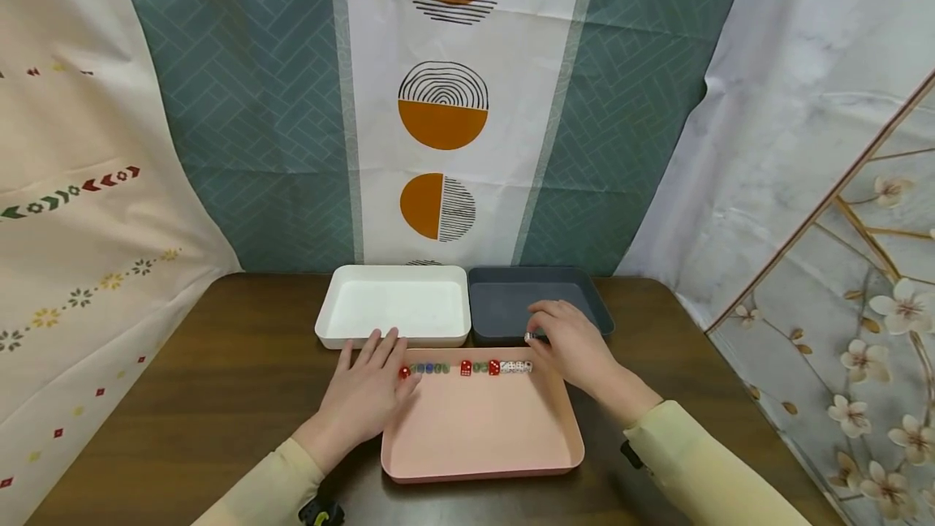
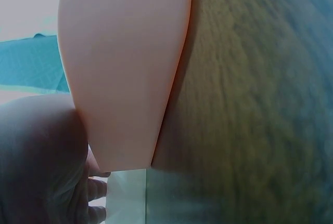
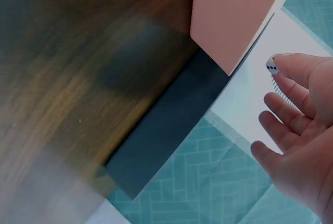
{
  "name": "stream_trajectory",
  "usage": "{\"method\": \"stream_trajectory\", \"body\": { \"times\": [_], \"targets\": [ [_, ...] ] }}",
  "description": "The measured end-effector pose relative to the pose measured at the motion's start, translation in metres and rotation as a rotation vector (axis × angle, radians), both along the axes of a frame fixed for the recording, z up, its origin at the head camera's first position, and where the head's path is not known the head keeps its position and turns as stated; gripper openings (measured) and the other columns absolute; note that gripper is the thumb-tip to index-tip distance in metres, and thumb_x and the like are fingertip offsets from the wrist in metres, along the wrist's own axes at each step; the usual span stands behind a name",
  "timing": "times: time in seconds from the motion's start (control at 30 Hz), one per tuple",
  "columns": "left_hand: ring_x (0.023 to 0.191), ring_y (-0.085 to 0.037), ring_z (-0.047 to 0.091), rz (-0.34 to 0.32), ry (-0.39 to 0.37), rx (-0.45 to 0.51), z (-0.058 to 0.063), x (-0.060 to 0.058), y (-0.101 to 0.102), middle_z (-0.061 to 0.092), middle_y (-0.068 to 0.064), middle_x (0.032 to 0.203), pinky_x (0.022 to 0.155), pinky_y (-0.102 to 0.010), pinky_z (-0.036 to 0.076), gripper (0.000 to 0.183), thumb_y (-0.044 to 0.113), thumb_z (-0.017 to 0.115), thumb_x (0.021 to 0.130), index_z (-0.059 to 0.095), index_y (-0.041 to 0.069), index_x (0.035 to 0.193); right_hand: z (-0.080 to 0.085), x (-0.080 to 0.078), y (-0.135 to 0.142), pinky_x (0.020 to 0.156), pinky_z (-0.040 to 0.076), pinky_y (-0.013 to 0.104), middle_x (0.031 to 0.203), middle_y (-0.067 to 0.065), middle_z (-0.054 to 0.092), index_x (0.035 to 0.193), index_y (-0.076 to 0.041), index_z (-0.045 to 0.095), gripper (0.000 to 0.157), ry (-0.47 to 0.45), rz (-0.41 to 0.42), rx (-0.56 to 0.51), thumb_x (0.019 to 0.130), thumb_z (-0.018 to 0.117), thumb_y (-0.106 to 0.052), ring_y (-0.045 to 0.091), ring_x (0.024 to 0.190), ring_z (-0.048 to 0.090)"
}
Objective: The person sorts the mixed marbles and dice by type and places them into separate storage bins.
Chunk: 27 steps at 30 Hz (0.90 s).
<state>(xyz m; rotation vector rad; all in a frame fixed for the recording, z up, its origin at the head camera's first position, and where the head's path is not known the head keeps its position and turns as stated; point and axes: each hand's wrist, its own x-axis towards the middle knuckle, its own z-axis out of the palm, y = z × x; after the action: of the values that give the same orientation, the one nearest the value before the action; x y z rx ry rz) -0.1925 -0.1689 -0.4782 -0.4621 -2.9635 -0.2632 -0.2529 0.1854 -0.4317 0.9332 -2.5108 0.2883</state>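
A white die [image 3: 272, 66] with dark pips is pinched between the thumb and index finger of my right hand [image 1: 573, 342]. That hand hovers where the pink tray [image 1: 482, 428] meets the dark tray [image 1: 526, 299]. My left hand [image 1: 368, 390] lies with fingers spread over the pink tray's left far corner, fingertips near the white tray [image 1: 394, 299]. Along the pink tray's far side runs a row: a red die [image 1: 405, 372] by the left thumb, several green and blue glassy pieces [image 1: 429, 368], another red die [image 1: 466, 368], a third red die [image 1: 494, 367] and several white dice [image 1: 515, 367].
The white and dark trays stand side by side behind the pink one on a brown wooden table [image 1: 183, 396]. A patterned cloth [image 1: 285, 104] hangs at the back, with more fabric at both sides. A dark wristband [image 1: 321, 512] shows at the left wrist.
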Motion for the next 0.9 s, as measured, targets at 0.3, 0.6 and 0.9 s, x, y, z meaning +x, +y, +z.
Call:
{"method": "stream_trajectory", "body": {
  "times": [0.3,0.6,0.9],
  "targets": [
    [0.164,-0.044,0.029,0.000,0.004,0.000,0.002,-0.001,0.000,0.037,-0.020,0.175,0.128,-0.074,0.016,0.074,0.053,0.052,0.115,0.045,0.002,0.168,0.004,-0.014,-0.011,0.109,0.054,0.053,0.139,0.017,0.072,0.099,-0.009,0.077,0.013,-0.074,-0.063,-0.011,0.095,0.089,-0.011,0.040,0.128,0.067],
    [0.165,-0.044,0.027,0.004,-0.018,0.012,0.003,0.000,0.001,0.035,-0.019,0.176,0.128,-0.074,0.015,0.074,0.054,0.051,0.116,0.043,0.002,0.169,0.008,-0.030,-0.014,0.119,0.046,0.058,0.153,0.020,0.063,0.102,-0.010,0.076,0.013,-0.192,-0.109,-0.019,0.097,0.088,-0.012,0.041,0.155,0.047],
    [0.164,-0.043,0.029,0.011,-0.010,0.002,0.003,0.002,0.002,0.037,-0.019,0.176,0.128,-0.074,0.017,0.074,0.055,0.051,0.115,0.045,0.003,0.168,0.006,-0.045,-0.021,0.120,0.045,0.059,0.161,0.018,0.057,0.110,-0.010,0.077,0.012,-0.276,-0.135,0.002,0.102,0.083,-0.017,0.038,0.159,0.041]
  ]
}}
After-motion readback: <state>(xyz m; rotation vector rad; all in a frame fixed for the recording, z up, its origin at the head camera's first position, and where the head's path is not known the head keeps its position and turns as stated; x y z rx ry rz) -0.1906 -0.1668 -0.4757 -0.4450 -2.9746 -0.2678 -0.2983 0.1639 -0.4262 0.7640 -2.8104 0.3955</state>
